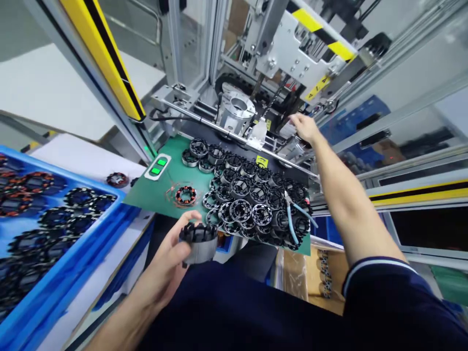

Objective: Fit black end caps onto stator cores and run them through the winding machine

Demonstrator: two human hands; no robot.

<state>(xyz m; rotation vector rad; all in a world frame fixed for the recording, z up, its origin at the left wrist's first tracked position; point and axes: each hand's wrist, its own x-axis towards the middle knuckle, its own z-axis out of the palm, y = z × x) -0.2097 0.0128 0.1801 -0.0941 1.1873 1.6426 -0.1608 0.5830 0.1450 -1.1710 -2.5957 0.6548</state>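
My left hand point(174, 253) grips a motor stator core point(199, 246), a grey metal ring with black plastic teeth, low in front of my body. My right hand point(305, 127) reaches into the machine, its fingers curled at a silvery part point(288, 129) beside a metal cylinder fixture point(295, 146). What those fingers hold is partly hidden. Between my arms, stacked stator cores point(240, 186) cover much of the green mat point(153, 189). Pliers with blue handles point(290, 219) lie on top of the stack. A stator wound with copper wire point(185, 195) lies left of it.
A blue bin point(109, 214) with several stators stands at the left. A lit green switch panel point(158, 166) is on the mat. Behind are a round metal fixture point(237, 109), a metal rail point(234, 135) and yellow-black machine posts point(106, 58). A cardboard box point(292, 268) sits below right.
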